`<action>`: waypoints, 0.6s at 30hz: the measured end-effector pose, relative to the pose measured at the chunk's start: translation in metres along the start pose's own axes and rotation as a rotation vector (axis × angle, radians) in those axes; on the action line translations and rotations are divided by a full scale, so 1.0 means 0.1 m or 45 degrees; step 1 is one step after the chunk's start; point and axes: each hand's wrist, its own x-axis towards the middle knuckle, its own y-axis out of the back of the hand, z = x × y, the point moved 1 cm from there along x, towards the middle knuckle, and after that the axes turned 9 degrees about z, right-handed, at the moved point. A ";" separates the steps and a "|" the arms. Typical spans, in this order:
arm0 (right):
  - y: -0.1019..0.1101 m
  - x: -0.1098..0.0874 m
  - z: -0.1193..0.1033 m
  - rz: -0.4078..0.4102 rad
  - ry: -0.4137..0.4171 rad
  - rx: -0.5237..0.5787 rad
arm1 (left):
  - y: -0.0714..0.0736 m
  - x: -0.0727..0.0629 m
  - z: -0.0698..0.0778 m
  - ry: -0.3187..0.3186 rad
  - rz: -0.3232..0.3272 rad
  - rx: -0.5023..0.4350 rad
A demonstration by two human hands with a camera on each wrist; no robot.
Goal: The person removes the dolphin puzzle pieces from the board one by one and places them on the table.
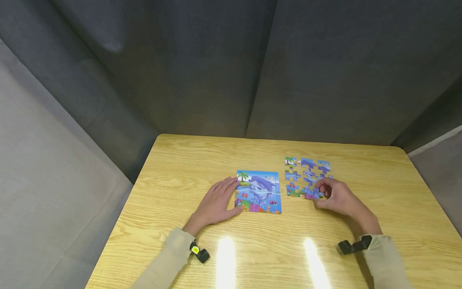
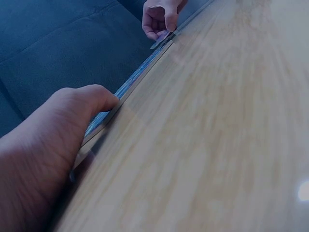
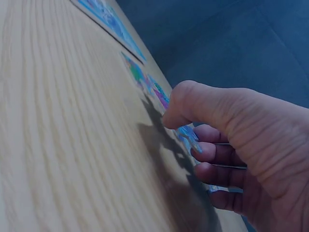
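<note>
A square puzzle board (image 1: 258,192) with a dolphin picture lies flat on the table. My left hand (image 1: 218,202) rests along its left side with the fingers extended. The thumb touches the near edge, as the left wrist view also shows. To the right of the board, several loose jigsaw pieces (image 1: 292,176) lie in loose rows with gaps between them. At their near right corner my right hand (image 1: 337,196) pinches a blue puzzle piece (image 3: 189,139) between thumb and fingers. Part of that piece and some pieces behind it are hidden by the hand.
The wooden table (image 1: 173,172) has a light grain and rounded far corners. Dark grey curtain (image 1: 202,72) hangs behind it, and a paler grey panel (image 1: 47,172) stands to the left. Two bright reflections lie on the near tabletop.
</note>
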 end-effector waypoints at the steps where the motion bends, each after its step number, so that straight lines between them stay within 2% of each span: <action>1: 0.00 0.00 0.01 0.004 0.009 -0.012 | 0.00 0.00 0.00 0.000 0.000 0.001; 18: -0.03 0.04 0.06 -0.041 0.015 -0.063 | 0.00 0.00 -0.01 -0.001 0.000 0.004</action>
